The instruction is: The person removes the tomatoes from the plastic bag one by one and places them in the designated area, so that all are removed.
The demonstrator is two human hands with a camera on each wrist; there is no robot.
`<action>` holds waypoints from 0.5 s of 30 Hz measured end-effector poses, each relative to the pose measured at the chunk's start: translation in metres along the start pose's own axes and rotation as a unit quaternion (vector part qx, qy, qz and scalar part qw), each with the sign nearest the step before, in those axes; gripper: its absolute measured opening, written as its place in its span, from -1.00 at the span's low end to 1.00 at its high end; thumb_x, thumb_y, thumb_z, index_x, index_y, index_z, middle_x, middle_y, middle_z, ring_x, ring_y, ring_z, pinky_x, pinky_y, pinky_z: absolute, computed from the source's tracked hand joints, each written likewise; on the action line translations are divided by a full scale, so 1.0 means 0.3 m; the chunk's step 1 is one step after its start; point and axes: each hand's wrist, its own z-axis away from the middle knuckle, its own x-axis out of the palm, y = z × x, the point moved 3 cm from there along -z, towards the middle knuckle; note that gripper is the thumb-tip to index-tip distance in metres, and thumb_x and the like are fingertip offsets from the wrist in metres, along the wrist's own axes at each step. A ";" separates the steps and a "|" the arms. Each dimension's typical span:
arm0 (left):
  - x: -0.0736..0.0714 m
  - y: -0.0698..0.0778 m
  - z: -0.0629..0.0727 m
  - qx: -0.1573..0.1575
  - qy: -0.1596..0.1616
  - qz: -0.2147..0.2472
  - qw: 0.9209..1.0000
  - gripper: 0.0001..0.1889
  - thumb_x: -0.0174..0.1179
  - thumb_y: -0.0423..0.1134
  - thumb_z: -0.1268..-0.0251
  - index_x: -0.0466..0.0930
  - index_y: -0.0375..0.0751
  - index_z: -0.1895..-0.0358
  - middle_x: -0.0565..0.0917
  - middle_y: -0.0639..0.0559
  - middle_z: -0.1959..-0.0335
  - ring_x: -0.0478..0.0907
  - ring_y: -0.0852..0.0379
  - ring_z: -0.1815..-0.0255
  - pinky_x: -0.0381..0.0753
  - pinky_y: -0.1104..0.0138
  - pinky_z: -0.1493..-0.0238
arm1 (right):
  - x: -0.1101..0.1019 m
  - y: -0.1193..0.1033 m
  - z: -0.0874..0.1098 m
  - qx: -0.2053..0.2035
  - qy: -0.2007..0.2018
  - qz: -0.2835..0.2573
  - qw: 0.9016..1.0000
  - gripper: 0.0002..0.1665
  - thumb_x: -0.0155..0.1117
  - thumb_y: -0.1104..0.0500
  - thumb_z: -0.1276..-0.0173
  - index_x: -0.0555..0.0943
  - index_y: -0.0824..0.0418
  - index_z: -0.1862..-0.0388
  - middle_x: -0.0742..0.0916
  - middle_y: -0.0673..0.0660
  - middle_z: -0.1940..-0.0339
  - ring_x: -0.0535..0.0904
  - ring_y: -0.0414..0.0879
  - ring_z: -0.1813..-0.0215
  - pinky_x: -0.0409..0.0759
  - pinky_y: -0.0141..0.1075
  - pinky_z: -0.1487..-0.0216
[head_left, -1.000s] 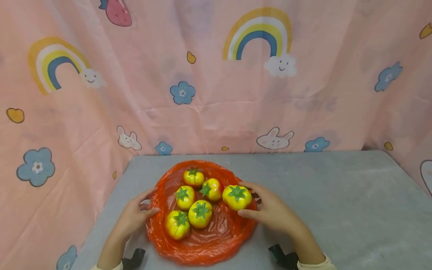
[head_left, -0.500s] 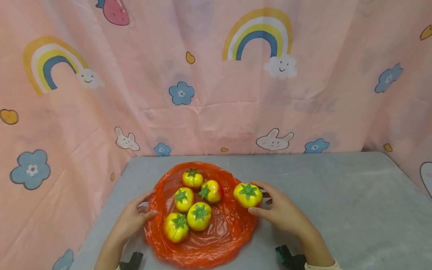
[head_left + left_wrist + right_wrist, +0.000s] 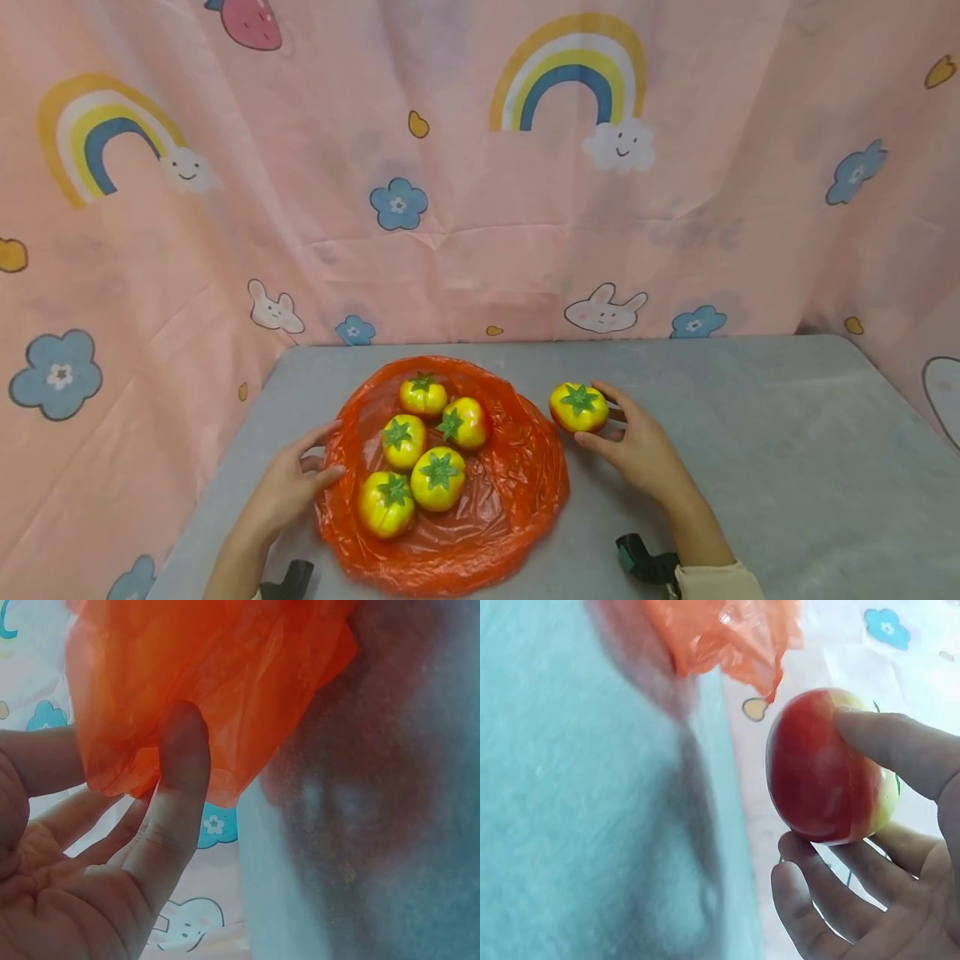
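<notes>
On the table lies an orange-red plastic bag [image 3: 525,492], its mouth spread wide in a round. Several glossy yellow-and-red tomatoes [image 3: 438,479] with green star-shaped tops sit inside it. My left hand [image 3: 288,487] pinches the bag's left rim; the left wrist view shows the thin plastic [image 3: 202,667] between thumb and fingers. My right hand [image 3: 633,437] holds another tomato [image 3: 579,407] just beyond the bag's right rim. In the right wrist view this tomato [image 3: 817,765] shows its red underside, gripped between thumb and fingertips and raised over the table.
The grey table [image 3: 787,467] extends to the right of the bag. Behind it hangs a pink curtain [image 3: 480,250] printed with rainbows and flowers. A black wrist mount [image 3: 645,560] is on the right wrist, and another [image 3: 291,579] on the left.
My right hand has carried its tomato from over the bag's right side outward to the right and slightly farther back, past the rim. The left hand keeps its hold on the bag.
</notes>
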 end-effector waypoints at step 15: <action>0.001 0.002 0.001 0.005 0.000 0.011 1.000 -0.31 0.29 -0.39 -0.29 0.30 -0.06 -0.49 0.36 -0.30 -0.40 0.65 0.06 0.09 0.77 0.23 0.17 | -0.018 0.089 -0.017 0.008 0.021 0.035 0.999 -0.03 0.44 0.01 -0.29 0.18 0.19 -0.55 0.34 0.36 -0.50 0.41 0.34 -0.36 0.53 0.19 -0.27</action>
